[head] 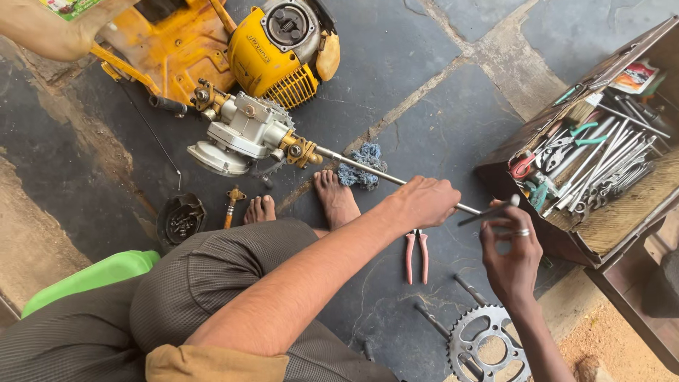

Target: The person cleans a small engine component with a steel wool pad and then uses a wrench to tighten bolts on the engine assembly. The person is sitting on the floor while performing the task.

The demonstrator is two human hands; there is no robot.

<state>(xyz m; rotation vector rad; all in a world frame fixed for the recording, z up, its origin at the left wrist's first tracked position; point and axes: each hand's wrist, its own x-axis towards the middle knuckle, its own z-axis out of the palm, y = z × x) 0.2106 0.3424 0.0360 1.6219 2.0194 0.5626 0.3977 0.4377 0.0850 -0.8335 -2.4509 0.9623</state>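
Observation:
My left hand (422, 201) is closed around a long steel shaft (368, 172) near its free end. The shaft runs up and left into a silver gearbox and pump unit (240, 134) lying on the stone floor. Just right of the shaft's tip, my right hand (511, 249), with a ring on one finger, pinches a thin dark metal tool (488, 212) and holds it against the shaft's tip. My bare feet (332, 198) rest beneath the shaft beside a blue rag (362, 166).
A yellow engine (272, 49) and its yellow frame sit at the top left, where another person's arm (42, 32) reaches in. An open toolbox (601, 163) full of spanners stands at right. Pink-handled pliers (416, 256), a sprocket (488, 343), a dark cup of bolts (182, 219) and a green stool (92, 277) lie around me.

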